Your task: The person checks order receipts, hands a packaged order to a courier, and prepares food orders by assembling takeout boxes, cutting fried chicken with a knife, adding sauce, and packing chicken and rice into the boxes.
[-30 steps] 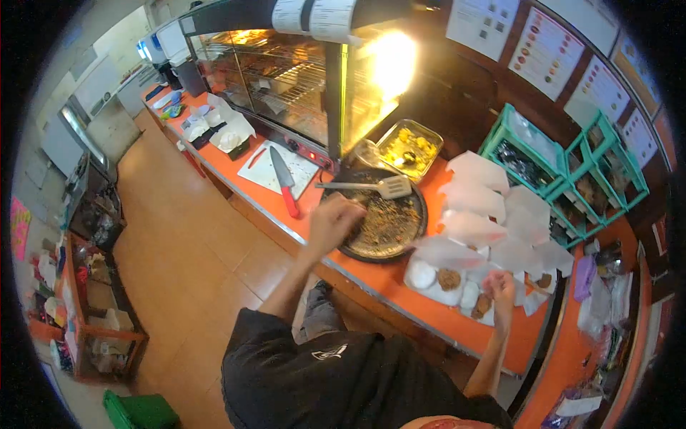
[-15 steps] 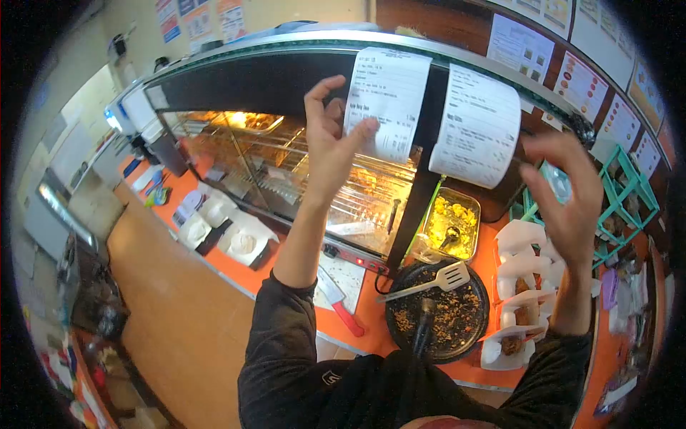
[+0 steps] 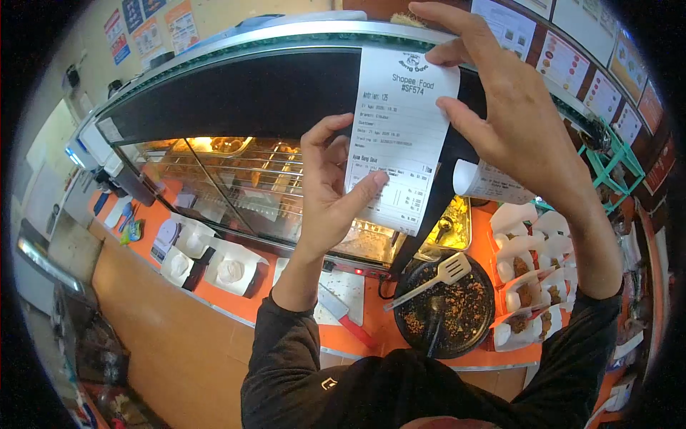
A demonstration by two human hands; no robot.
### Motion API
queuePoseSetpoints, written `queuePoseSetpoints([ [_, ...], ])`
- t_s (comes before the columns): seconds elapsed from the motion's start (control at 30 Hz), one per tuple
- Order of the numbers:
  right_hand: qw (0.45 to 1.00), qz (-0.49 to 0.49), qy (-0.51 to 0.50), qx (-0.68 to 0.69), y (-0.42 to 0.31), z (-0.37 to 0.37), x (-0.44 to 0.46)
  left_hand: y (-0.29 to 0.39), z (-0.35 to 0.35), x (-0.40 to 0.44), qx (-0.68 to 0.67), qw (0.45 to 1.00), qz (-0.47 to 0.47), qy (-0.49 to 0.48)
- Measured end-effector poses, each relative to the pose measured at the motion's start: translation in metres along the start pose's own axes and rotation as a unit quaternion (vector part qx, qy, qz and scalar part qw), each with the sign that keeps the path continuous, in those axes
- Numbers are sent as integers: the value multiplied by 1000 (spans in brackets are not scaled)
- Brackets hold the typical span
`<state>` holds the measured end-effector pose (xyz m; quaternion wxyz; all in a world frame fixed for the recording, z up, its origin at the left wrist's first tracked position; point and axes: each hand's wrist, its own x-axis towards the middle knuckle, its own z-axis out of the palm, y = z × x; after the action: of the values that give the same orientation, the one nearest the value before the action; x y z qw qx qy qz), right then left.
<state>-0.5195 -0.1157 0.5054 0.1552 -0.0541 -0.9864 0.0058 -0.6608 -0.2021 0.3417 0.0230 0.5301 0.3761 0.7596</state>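
A long printed receipt (image 3: 400,136) hangs at the top front edge of the glass display case (image 3: 279,171). My left hand (image 3: 332,189) grips its lower left part, thumb across the front and fingers behind. At the receipt's top right corner is my right hand (image 3: 500,93), thumb and fingers apart, fingertips at the paper's edge. A second receipt (image 3: 496,184) curls just below my right hand. Beneath them a black round pan (image 3: 464,314) holds brown crumbs, with a slotted spatula (image 3: 432,279) lying across it.
A red-handled knife (image 3: 346,318) lies on a white board (image 3: 350,282). Open food boxes (image 3: 529,272) stand at the right, others (image 3: 232,268) at the left. Behind the pan is a tray of yellow food (image 3: 461,225). Green crates (image 3: 607,168) stand at the far right.
My hands have risen from the counter to the receipts. My right hand has moved left onto the first receipt's top corner. The view has tilted up, and the second receipt has curled.
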Motion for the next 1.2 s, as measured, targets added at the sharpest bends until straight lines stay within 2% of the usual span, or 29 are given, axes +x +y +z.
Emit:
queuePoseSetpoints([
  [0.1, 995, -42, 90, -26, 24, 27, 11, -1, 0, -1, -29, 1000, -5, 9],
  [0.17, 941, -141, 240, -193, 31, 37, 15, -1, 2, -1, -13, 999, 6, 30],
  [0.27, 937, -106, 232, -238, 25, 52, 26, -5, 14, 4, 87, 987, 85, 108],
  [0.33, 926, -66, 274, -250, 14, 63, 30, -7, 13, 3, 287, 930, 159, 169],
  [0.4, 906, -48, 309, -284, 16, 63, 27, -6, 12, 5, 335, 889, 244, 194],
  [0.5, 916, -5, 301, -265, 19, 58, 21, 12, 16, 9, 375, 881, 258, 132],
  [0.53, 915, -5, 302, -268, 19, 57, 20, 16, 22, 13, 372, 881, 260, 132],
  [0.6, 927, -35, 325, -184, 21, 55, 19, 20, 36, 22, 378, 874, 281, 115],
  [0.63, 882, -97, 437, -143, 27, 53, 16, 22, 43, 25, 389, 863, 300, 122],
  [0.73, 880, -39, 452, -140, 52, 15, -43, 16, 43, 9, 339, 878, 325, 95],
  [0.77, 895, 49, 442, 34, 58, 7, -59, 16, 42, -2, 338, 876, 337, 76],
  [0.8, 869, 29, 489, 68, 74, 7, -71, 15, 41, -16, 338, 873, 347, 56],
  [0.83, 858, 29, 506, 77, 85, 6, -86, 11, 40, -28, 286, 901, 323, -41],
  [0.87, 859, 44, 500, 98, 89, 8, -99, 4, 44, -39, 243, 906, 319, -137],
  [0.9, 876, 50, 475, 65, 96, 14, -118, -10, 45, -59, 204, 911, 253, -252],
  [0.93, 890, 92, 444, 42, 96, 23, -137, -29, 50, -92, 234, 912, 218, -256],
  [0.97, 902, 135, 409, 21, 93, 33, -157, -44, 52, -120, 247, 906, 152, -308],
  [1.0, 904, 197, 373, 68, 97, 54, -178, -56, 51, -146, 258, 893, 83, -358],
  [1.03, 909, 242, 312, 131, 101, 85, -196, -70, 44, -174, 256, 894, 78, -360],
  [1.1, 893, 342, 181, 231, 110, 145, -233, -87, 31, -224, 300, 803, -56, -512],
  [1.13, 907, 386, 73, 153, 111, 184, -254, -89, 29, -236, 299, 804, -61, -510],
  [1.17, 881, 440, -14, 172, 106, 234, -285, -89, 25, -245, 229, 819, -94, -518],
  [1.2, 953, 278, -115, 41, 109, 304, -337, -89, 23, -249, 159, 829, -124, -522],
])
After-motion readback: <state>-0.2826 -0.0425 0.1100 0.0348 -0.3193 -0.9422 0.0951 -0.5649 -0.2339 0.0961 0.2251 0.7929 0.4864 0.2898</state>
